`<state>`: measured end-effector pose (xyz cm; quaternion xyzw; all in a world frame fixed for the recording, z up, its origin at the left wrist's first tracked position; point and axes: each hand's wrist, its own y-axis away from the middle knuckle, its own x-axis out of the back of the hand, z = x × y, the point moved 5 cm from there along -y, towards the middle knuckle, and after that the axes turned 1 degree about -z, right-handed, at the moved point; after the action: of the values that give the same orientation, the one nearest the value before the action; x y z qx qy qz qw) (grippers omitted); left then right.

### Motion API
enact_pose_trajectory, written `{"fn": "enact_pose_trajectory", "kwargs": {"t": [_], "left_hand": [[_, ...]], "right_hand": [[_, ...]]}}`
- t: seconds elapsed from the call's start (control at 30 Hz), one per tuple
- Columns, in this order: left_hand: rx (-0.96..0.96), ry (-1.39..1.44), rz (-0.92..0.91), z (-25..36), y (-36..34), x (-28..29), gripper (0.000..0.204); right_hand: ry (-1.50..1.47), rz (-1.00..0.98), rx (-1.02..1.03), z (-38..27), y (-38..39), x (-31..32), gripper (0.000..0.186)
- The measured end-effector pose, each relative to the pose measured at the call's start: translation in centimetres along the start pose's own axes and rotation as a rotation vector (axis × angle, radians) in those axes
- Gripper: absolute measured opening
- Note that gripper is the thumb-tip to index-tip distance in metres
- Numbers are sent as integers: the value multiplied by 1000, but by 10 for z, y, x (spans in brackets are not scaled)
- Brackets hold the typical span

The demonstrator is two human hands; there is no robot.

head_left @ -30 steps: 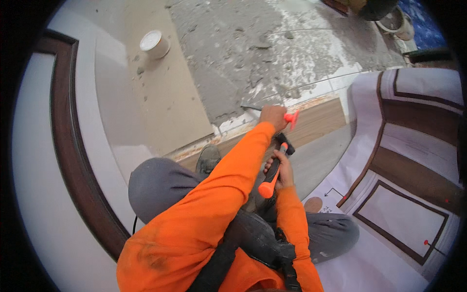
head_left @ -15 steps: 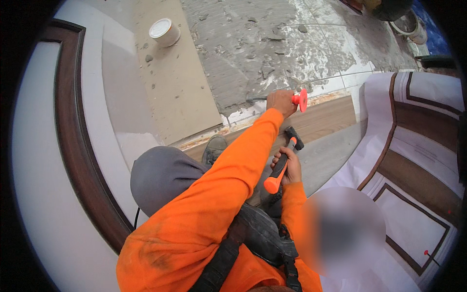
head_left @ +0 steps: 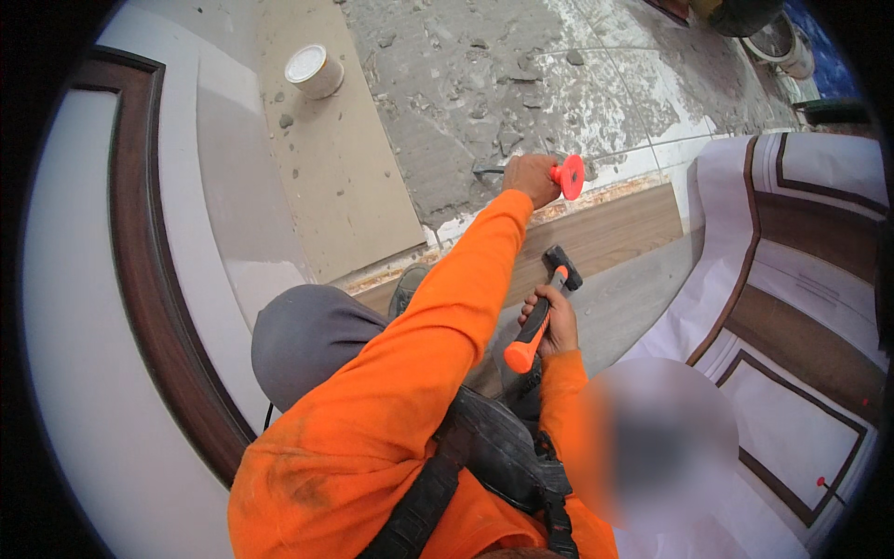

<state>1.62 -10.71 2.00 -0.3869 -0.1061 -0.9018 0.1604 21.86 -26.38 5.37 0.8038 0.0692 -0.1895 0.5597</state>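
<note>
My left hand (head_left: 531, 179) is wrapped round a chisel with a round red hand guard (head_left: 574, 177). Its metal end points left, low over the grey mortar bed (head_left: 438, 140) or touching it; I cannot tell which. Closer to my body, my right hand (head_left: 559, 324) grips a club hammer (head_left: 534, 331) with an orange and black handle. The dark hammer head (head_left: 563, 267) points away from me, apart from the chisel.
Loose mortar bits lie over the mortar and white tiles (head_left: 643, 93). A white bucket (head_left: 315, 71) stands on a tan board (head_left: 345, 168). A wood-look strip (head_left: 605, 233) crosses in front of my shoe. Printed sheeting (head_left: 801, 252) covers the right side; a brown-framed door (head_left: 140, 233) stands left.
My left hand and the chisel have shifted slightly left and away from me. The right hand with the hammer has barely moved.
</note>
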Motion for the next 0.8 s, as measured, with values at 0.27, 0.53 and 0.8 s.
{"fn": "enact_pose_trajectory", "kwargs": {"t": [0.27,0.53,0.8], "left_hand": [[60,29,-100,2,-8,-1,24],[90,-14,-128,-5,-12,-9,24],[58,-19,-97,-2,-11,-11,21]], "right_hand": [[-318,-143,7,-29,-4,16,7],[366,246,1063,-117,113,-34,31],[135,63,681,-126,79,-39,57]]}}
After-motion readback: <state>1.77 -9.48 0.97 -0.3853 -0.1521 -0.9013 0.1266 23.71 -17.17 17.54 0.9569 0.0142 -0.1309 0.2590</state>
